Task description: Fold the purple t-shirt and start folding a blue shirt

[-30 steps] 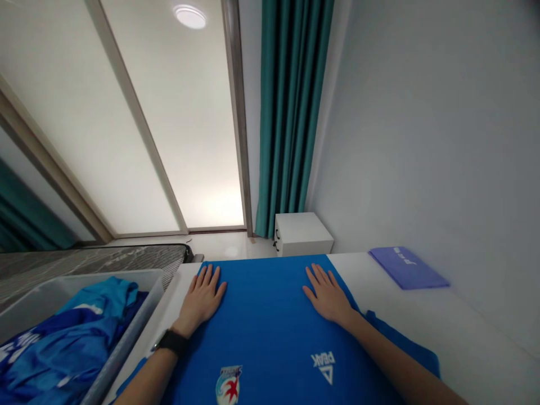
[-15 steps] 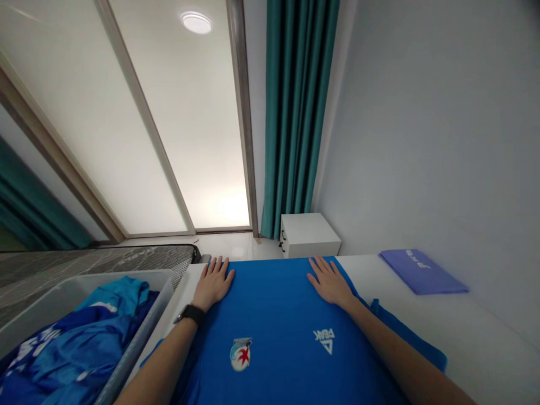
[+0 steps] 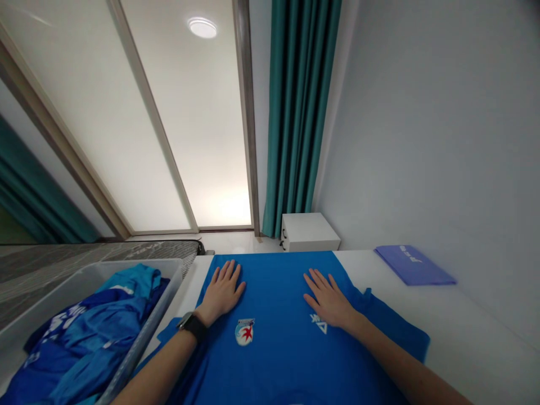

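A blue T-shirt [image 3: 278, 360] lies spread on a white table, with a round crest on one side of its chest and a white logo on the other. My left hand [image 3: 223, 289] rests flat on the shirt near its far left edge, fingers apart, a black watch on the wrist. On the right, my right hand [image 3: 327, 298] also lies flat on the fabric, fingers spread, its heel partly covering the white logo. Neither hand grips the cloth. The shirt's sleeves stick out beyond both forearms.
A translucent plastic bin [image 3: 164, 301] holding crumpled blue clothes [image 3: 105, 326] stands to the left. A folded purple item [image 3: 415, 265] with white lettering lies on the white table [image 3: 476, 332] by the wall. Beyond the far edge is a white cabinet [image 3: 310, 230].
Both hands have slid back toward me over the shirt, away from its far edge. My view has shifted slightly, bringing more of the shirt's near part into sight.
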`<state>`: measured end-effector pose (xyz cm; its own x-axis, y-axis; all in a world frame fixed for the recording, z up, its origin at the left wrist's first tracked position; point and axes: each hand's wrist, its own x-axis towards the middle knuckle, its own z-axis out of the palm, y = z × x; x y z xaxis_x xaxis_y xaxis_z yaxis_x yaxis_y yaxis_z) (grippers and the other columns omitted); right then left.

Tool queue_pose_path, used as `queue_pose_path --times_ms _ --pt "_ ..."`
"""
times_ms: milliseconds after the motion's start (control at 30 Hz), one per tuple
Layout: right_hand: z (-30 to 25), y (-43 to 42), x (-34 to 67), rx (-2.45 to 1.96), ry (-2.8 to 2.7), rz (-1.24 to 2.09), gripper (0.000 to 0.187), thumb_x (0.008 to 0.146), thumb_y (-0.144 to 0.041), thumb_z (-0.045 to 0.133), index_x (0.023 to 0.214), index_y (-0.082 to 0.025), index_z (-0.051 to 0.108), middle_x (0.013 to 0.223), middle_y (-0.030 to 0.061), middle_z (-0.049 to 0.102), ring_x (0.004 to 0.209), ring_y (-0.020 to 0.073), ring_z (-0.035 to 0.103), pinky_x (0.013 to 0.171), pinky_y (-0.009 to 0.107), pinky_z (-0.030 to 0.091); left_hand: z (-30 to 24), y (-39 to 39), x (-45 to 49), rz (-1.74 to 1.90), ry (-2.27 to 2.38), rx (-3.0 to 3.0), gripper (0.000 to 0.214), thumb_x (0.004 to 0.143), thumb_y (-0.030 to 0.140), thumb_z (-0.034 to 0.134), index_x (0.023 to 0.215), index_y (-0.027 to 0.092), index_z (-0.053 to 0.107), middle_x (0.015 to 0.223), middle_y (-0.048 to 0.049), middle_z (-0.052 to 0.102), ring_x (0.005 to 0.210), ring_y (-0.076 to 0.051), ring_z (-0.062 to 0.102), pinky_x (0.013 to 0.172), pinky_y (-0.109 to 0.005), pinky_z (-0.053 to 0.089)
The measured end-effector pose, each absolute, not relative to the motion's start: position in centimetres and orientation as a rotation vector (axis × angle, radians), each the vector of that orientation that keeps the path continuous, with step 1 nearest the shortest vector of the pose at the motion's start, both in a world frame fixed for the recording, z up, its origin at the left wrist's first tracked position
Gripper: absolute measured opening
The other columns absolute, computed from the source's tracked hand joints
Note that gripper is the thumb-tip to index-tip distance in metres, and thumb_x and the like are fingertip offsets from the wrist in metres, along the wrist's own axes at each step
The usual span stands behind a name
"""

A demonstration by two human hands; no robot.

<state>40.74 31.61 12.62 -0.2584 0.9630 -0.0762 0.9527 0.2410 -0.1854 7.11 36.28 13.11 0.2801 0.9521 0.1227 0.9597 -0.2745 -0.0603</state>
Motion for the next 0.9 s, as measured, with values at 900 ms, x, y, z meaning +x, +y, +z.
queue_pose_path --times_ms 900 --pt "12.9 29.2 38.2 -1.885 -2.418 0.257 0.073 0.097 -0.064 0.014 0.155 -0.021 0.019 0.162 0.0098 0.009 0.150 0.0295 0.004 0.114 0.066 -0.003 11.6 34.1 6.2 -0.272 -1.519 -2.658 0.059 0.100 0.053 0.032 0.151 0.022 0.035 0.156 -0.0067 0.034 0.145 -0.025 0.032 0.117 -0.048 0.027"
